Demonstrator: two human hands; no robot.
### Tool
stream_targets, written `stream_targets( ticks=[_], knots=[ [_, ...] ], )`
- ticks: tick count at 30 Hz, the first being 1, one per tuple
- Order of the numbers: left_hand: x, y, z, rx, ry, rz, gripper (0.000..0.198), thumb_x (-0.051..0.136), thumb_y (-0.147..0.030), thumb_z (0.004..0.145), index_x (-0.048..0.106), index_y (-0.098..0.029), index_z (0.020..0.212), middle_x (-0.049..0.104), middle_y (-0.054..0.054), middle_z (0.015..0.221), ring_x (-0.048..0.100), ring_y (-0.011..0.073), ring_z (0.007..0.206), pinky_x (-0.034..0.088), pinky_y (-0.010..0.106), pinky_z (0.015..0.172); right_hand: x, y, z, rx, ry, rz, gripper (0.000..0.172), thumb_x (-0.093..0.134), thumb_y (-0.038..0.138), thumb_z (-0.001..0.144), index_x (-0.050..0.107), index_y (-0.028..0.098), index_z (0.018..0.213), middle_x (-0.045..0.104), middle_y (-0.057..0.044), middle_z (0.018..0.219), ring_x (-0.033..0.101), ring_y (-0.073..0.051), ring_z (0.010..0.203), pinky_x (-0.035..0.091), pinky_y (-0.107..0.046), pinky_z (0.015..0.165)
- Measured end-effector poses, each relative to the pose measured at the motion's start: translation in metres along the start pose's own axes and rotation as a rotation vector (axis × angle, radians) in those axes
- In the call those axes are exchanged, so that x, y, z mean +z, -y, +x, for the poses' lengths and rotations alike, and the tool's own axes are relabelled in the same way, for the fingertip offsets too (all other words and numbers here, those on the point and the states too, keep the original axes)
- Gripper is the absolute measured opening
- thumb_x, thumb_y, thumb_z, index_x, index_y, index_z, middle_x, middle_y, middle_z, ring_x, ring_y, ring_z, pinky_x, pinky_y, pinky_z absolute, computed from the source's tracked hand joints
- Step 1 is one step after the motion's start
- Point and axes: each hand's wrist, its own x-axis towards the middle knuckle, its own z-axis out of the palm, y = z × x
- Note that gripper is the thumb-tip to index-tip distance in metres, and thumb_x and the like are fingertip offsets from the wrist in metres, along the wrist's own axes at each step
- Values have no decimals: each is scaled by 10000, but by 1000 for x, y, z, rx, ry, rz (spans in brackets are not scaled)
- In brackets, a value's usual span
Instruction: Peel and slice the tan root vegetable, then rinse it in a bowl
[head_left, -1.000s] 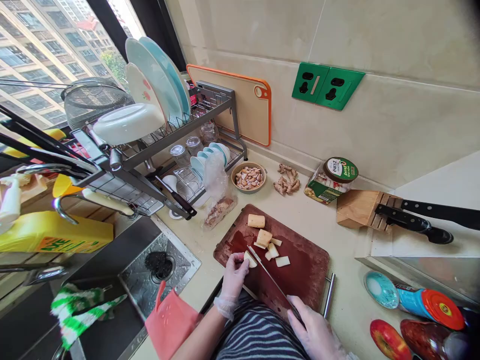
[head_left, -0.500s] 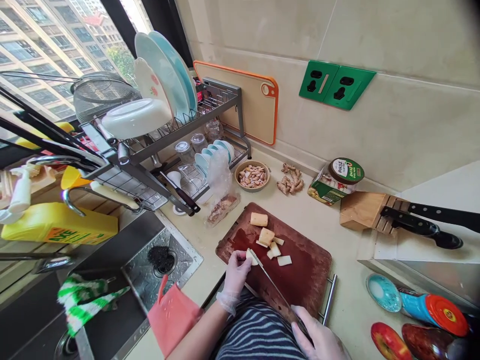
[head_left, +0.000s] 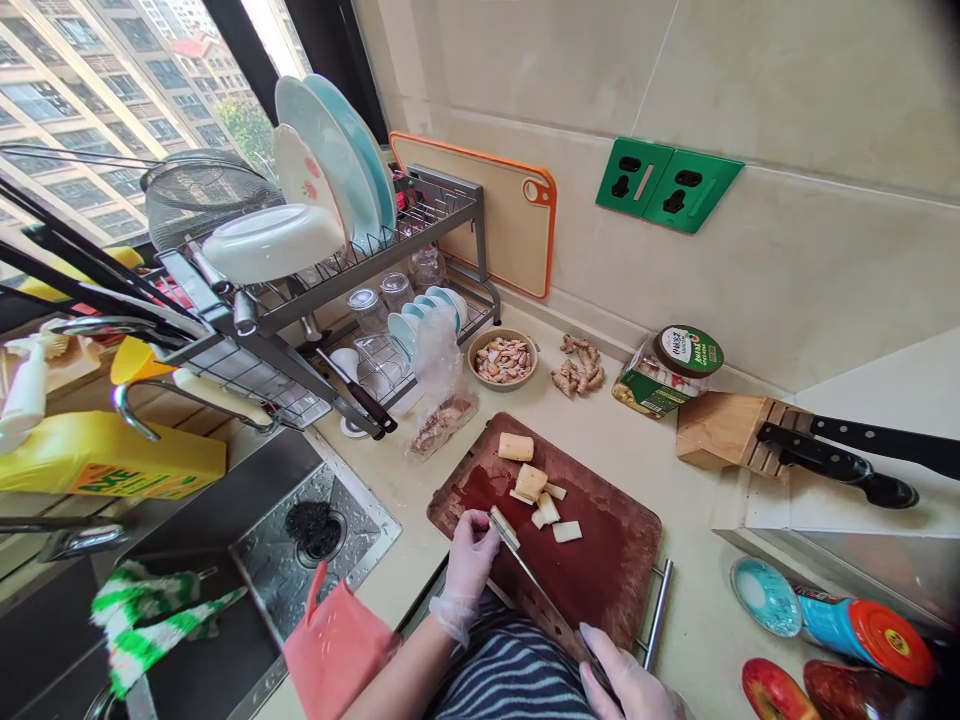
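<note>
My left hand (head_left: pixel 472 555), in a clear glove, is closed with its fingertips on a pale peeled root vegetable piece (head_left: pixel 504 527) at the near left of the brown cutting board (head_left: pixel 600 560). My right hand (head_left: pixel 626 680), gloved too, grips a knife (head_left: pixel 538 588) by its handle, which the hand mostly hides. The blade points up and left, and its tip lies at the piece beside my left fingers. Farther up the board are a thick uncut chunk (head_left: pixel 516 446), another chunk (head_left: pixel 531 484) and several flat cut slices (head_left: pixel 568 531).
Behind the board are a bowl of garlic cloves (head_left: pixel 502 360), ginger (head_left: pixel 577 366) and a plastic bag (head_left: pixel 442 420). A knife block (head_left: pixel 720 430) and jar (head_left: pixel 667 370) stand right; an apple (head_left: pixel 776 690) lies near right. Left are the sink (head_left: pixel 360 500) and dish rack (head_left: pixel 352 270).
The held piece has turned from showing its pale face to a narrower side, with the blade along it. Both hands stay in nearly the same place; the view has shifted slightly.
</note>
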Motion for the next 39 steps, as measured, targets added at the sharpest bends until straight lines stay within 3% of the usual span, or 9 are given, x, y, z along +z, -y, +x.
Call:
stream_targets(
  ticks=[7,12,19,23,29,35,39],
  knots=[
    [1,-3,-1,-13,1,-6,348,706,-428,642,460,-199,733,498,-59,657,500,89,557,426,217,542,-13,11,8,58,74,-26,350,407,349,876,614,326,1157,736,-15,982,712,-185,746,537,-210,632],
    [1,-3,-2,7,-14,50,357,705,-459,645,496,-189,751,525,-36,695,517,103,584,456,241,568,-7,20,20,139,28,-27,280,439,351,872,632,308,1072,746,-8,850,702,-166,709,496,-190,620],
    [1,-6,-3,10,-15,74,395,706,-508,626,528,-182,760,568,0,758,561,140,663,476,267,610,-3,20,37,157,87,44,278,409,361,886,639,266,1009,743,-25,845,703,-178,735,488,-205,622],
    [1,-9,-7,-1,-22,39,398,702,-513,618,549,-183,779,587,9,779,562,143,665,475,273,619,-10,22,31,158,97,117,332,347,378,900,637,271,1022,740,-20,830,700,-179,765,496,-206,639],
    [0,-7,-7,19,-28,49,316,690,-436,635,560,-184,774,571,-7,744,536,125,639,465,259,633,-12,23,11,179,-24,116,385,352,480,883,638,296,1066,740,-19,919,697,-185,817,510,-203,692],
    [3,-11,-7,-1,-48,34,284,687,-397,633,531,-187,744,534,-27,710,518,113,599,454,253,596,-24,26,4,154,40,99,350,390,469,863,640,344,1072,743,14,896,699,-180,772,513,-198,644],
    [5,-15,-8,-2,-61,23,292,696,-409,631,530,-189,727,531,-29,706,519,114,604,458,254,600,-18,31,2,208,-3,42,333,372,438,867,636,361,1054,741,27,855,697,-176,716,508,-202,628]
  ],
)
